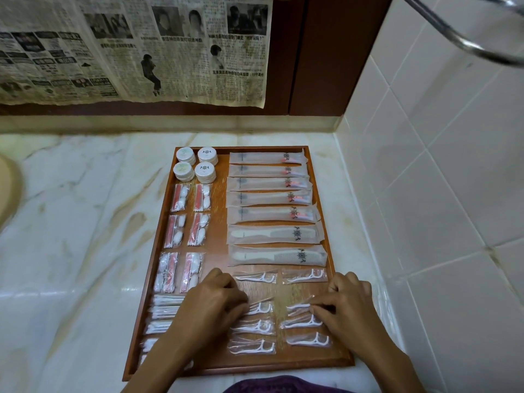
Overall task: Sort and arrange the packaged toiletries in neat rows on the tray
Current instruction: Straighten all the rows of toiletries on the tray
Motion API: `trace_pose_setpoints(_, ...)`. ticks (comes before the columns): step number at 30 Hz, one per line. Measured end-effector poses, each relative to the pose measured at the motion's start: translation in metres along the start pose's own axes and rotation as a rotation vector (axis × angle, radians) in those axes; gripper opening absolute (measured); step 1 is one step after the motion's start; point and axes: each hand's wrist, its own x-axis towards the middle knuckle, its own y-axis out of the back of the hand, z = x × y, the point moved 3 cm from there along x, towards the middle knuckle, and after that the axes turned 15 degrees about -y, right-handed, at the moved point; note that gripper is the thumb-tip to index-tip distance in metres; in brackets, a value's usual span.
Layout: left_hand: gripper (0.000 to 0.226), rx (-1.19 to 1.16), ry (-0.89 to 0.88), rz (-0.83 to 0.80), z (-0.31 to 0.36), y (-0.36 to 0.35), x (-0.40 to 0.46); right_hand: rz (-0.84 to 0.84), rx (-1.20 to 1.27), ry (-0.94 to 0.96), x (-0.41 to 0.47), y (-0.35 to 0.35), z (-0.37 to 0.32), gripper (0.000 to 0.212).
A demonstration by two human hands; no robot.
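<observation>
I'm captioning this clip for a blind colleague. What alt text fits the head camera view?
Two bare hands, left and right, each pinch a clear-wrapped white floss pick at the near end of a brown wooden tray on a marble counter. Beyond lie neat rows of wrapped toothbrushes, combs and round white tins.

My tray (221,194) is reddish-brown wood. On it, my floss picks (309,340) are white in clear wrap; beyond them, swab packs (179,197) show pink and white. Around the tray, the counter (85,222) is cream marble, tan-veined.
</observation>
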Motion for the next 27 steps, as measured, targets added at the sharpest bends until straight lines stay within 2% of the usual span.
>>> trace_pose_setpoints(11, 0.009, 0.038, -0.005, -0.006, -0.003, -0.006, 0.007, 0.078, -0.007, -0.019, 0.009, 0.001, -0.001, 0.021)
trace_pose_setpoints(23, 0.009, 0.028, 0.011, 0.004, -0.005, -0.005, 0.011, 0.049, 0.005, -0.083, 0.012, -0.001, 0.003, 0.013)
trace_pose_setpoints(27, 0.024, 0.041, 0.021, 0.034, -0.003, -0.001, 0.012, 0.037, 0.004, -0.094, 0.013, -0.002, 0.003, 0.012)
